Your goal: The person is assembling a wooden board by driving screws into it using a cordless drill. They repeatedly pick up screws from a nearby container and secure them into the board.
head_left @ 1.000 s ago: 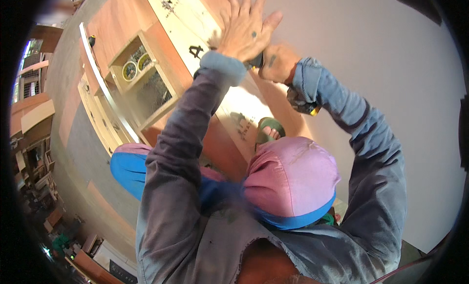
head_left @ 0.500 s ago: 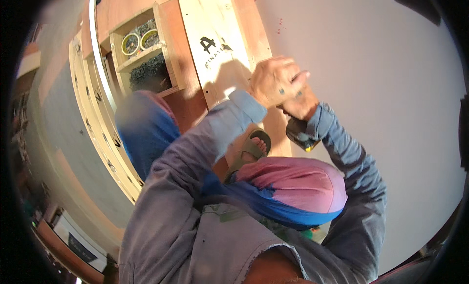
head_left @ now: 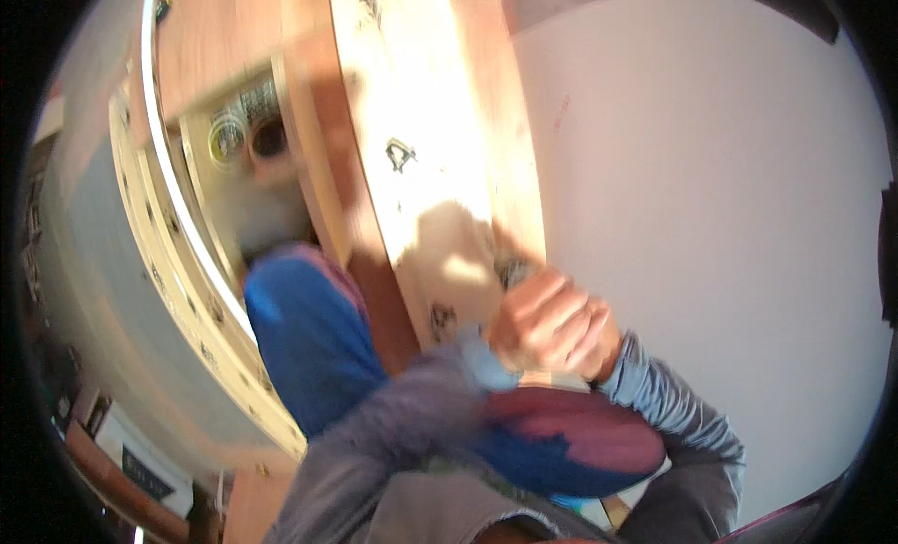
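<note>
Both my hands are closed and pressed together over the right edge of a pale timber board with black stamped marks. My left hand is curled in front of my right hand, and the fingers overlap. A dark piece of a cordless drill pokes out just ahead of the knuckles; the hands hide most of it. Its black and yellow base showed under my right hand earlier. What the left fingers wrap around is hidden. Blur softens the left wrist and sleeve.
A large smooth pale panel stretches along the right. At the left, a wooden divided box holds two round tubs and dark small pieces, blurred. Beyond it runs a long pale strip beside timber rails. My bent knee comes close to the box.
My joined hands have come down and nearer to my body, from the upper middle to above my right knee. The view has shifted, and the drill's base no longer shows.
</note>
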The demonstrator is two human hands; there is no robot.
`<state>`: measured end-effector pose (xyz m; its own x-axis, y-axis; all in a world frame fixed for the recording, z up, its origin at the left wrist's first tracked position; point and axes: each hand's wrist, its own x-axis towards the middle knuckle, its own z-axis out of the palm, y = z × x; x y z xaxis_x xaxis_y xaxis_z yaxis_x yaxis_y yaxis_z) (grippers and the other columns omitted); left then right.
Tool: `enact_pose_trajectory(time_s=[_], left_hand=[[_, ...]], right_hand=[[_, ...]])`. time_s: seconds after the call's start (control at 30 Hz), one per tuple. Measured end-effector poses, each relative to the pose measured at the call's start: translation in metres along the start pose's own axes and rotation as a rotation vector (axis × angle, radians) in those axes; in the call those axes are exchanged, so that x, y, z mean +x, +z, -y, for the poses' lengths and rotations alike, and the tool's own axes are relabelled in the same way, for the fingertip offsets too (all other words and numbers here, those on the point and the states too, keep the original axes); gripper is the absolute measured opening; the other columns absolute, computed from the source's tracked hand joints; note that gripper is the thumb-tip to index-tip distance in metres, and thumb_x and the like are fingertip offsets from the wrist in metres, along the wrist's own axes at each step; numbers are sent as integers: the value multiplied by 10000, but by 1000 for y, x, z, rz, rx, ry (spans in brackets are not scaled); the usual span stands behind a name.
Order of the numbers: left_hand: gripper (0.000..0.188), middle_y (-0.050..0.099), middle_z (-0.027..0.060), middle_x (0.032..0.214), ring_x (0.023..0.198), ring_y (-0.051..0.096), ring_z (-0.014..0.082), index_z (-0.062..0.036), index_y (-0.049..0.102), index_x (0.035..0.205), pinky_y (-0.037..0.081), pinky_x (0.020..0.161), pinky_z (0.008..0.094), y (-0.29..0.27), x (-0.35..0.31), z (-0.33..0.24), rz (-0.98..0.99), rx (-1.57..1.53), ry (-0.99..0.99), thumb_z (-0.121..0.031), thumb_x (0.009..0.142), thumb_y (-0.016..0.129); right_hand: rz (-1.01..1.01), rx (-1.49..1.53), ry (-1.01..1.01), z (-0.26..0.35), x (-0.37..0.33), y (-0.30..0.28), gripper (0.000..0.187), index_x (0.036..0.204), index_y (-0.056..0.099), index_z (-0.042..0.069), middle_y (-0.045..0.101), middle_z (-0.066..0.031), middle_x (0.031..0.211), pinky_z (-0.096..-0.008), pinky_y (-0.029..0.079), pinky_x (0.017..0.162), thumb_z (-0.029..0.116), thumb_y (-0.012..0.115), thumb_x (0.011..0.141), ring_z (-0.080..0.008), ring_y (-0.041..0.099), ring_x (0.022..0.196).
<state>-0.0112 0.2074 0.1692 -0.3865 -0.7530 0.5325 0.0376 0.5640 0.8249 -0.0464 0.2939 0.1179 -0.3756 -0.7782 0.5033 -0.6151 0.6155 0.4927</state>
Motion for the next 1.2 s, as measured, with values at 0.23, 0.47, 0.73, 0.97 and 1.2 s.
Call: enact_pose_trajectory(time_s=[0.23,0.47,0.73,0.97,1.2], left_hand=[[185,613,101,749,662,632,251,-10,611,656,504,558,338,-20,14,9,-6,-37,-12,-20,743,774],[150,634,127,792,710,647,277,5,642,686,560,619,393,-13,2,3,58,-49,-24,-50,708,780],[181,627,144,806,733,647,282,13,619,652,590,677,417,-12,-1,7,54,-102,-26,-40,661,791],[171,619,136,806,741,639,275,19,627,672,585,707,433,-7,-2,7,111,-145,-62,-35,661,789],[152,624,134,823,750,639,277,23,651,704,582,725,454,-4,1,10,165,-173,-89,-53,690,781]], right_hand=[[6,-182,111,41,52,-36,118,864,660,121,624,23,781,-301,552,948,90,589,953,-105,623,717],[59,-340,62,42,52,-49,197,815,671,126,609,29,769,-290,527,972,93,557,972,-87,608,718],[-210,-355,25,42,65,-29,198,672,573,120,594,46,689,-305,579,874,70,653,846,-101,589,618],[-54,-151,8,11,0,-18,88,886,637,99,654,52,795,-281,570,849,175,612,924,-96,631,695],[286,384,-171,-20,29,-14,67,891,642,125,612,62,768,-282,553,768,180,610,911,-98,615,669]])
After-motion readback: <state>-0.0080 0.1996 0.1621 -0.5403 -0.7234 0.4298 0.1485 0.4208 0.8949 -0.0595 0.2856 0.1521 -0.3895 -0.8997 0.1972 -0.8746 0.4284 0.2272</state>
